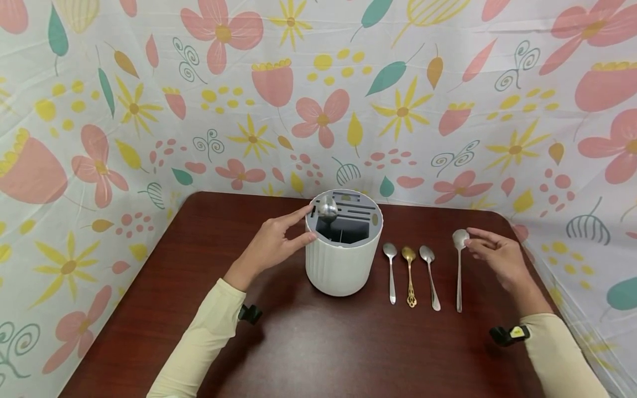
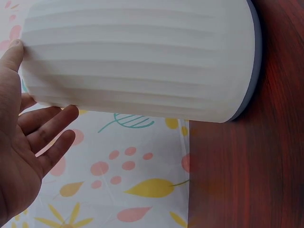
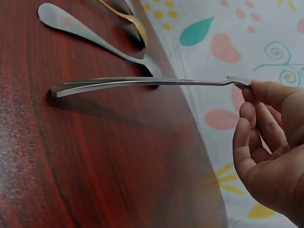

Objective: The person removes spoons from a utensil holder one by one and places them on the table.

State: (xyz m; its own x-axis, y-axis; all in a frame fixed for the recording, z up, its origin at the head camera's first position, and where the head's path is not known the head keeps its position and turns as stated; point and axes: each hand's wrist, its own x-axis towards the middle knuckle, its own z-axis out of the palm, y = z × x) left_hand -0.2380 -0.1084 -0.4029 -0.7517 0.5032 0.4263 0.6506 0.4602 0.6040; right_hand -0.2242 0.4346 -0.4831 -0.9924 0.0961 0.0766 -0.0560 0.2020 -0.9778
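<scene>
Through the head view I judge one utensil [image 1: 327,209] already in the white holder [image 1: 343,271]; three spoons [image 1: 408,254] on the counter [image 1: 323,342] to its right, and the long spoon [image 1: 459,240] beyond, remain. In the left wrist view, the left hand [image 2: 23,164] has fingers spread loosely against the holder, gripping nothing. In the right, the right hand [image 3: 273,164] has fingers pinching the long spoon's raised bowl.

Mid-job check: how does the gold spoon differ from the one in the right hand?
The gold spoon has an openwork handle end; the held spoon is silvery with a plain handle. The gold spoon lies untouched on the table; the right hand pinches the held spoon by its bowl. The held spoon looks longer than the gold spoon. Both have the bowl at the far end.
</scene>
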